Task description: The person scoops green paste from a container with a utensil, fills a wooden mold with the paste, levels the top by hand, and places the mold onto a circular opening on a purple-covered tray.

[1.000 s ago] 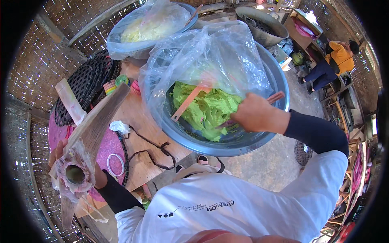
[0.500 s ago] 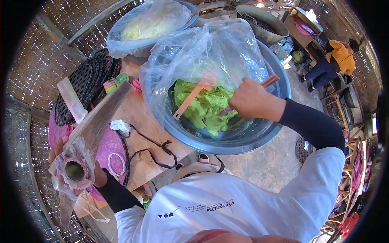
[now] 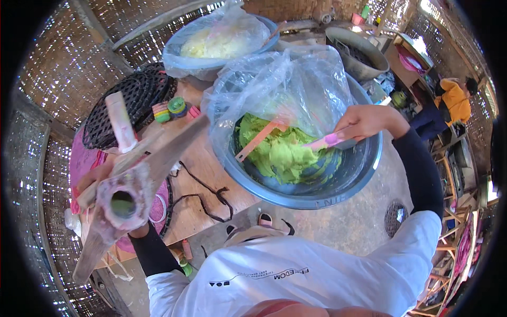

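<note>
Woven walls (image 3: 63, 58) surround the right grip (image 3: 365, 122) on a tool (image 3: 325, 141), arm (image 3: 422, 174) bent

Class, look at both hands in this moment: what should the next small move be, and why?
Probably lift a scoop of the green dough with the spatula and bring it toward the tube: the right hand grips the spatula with its tip at the dough, while the left hand holds the wooden frame with the tube's open mouth exposed.
</note>
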`<action>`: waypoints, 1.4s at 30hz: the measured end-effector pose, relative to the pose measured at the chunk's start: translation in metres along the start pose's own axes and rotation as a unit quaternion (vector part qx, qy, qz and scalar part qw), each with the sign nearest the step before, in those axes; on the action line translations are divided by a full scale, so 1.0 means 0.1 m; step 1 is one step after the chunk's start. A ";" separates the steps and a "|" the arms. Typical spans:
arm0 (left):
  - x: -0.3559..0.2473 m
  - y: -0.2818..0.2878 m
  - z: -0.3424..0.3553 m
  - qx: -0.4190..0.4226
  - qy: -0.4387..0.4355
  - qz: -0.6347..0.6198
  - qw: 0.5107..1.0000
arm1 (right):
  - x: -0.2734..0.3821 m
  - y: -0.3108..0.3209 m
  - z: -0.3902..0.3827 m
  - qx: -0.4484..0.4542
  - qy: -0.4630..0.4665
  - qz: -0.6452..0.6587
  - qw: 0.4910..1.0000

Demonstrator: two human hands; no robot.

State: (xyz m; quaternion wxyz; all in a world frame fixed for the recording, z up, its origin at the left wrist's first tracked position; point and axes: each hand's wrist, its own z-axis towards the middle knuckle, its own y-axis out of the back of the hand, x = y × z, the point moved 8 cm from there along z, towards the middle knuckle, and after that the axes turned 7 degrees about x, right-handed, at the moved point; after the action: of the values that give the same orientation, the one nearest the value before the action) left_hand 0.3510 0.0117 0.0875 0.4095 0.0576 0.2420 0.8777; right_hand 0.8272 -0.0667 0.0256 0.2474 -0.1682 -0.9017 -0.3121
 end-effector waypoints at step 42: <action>0.17 0.36 0.35 0.093 -0.040 0.115 0.988 | 3.98 -1.32 0.47 -0.560 0.200 -0.513 0.619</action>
State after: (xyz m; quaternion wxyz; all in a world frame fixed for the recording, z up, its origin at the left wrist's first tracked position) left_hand 0.3256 0.0180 0.1334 0.3082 0.1582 0.2978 0.8895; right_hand 0.4242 -0.0760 0.1497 0.0794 0.2822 -0.4206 -0.8586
